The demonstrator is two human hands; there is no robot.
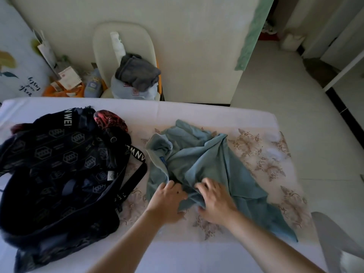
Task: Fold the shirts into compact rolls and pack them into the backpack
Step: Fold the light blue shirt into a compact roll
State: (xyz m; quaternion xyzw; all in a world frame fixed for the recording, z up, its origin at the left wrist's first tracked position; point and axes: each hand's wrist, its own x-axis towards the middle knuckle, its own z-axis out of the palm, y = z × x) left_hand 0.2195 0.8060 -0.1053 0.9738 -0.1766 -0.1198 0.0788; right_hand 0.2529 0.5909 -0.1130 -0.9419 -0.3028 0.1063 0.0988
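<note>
Table (197,113), draped in white floral cloth, is viewed from above. Dark patterned backpack (59,164) is slumped on its left part. Blue-green shirt (206,160) is spread crumpled just right of the backpack, not yet rolled. Grey garment (137,71) is heaped on a chair (102,36) beyond the far edge. The shirt's near folds are gripped by left hand (167,198) and right hand (214,201), fingers curled into the cloth.

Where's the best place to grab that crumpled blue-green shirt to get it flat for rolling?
Probably pinch the crumpled blue-green shirt on either side of its collar, reaching in from the near edge. The collar is the only part that reads clearly; the left hand and right hand grip the bunched middle.
</note>
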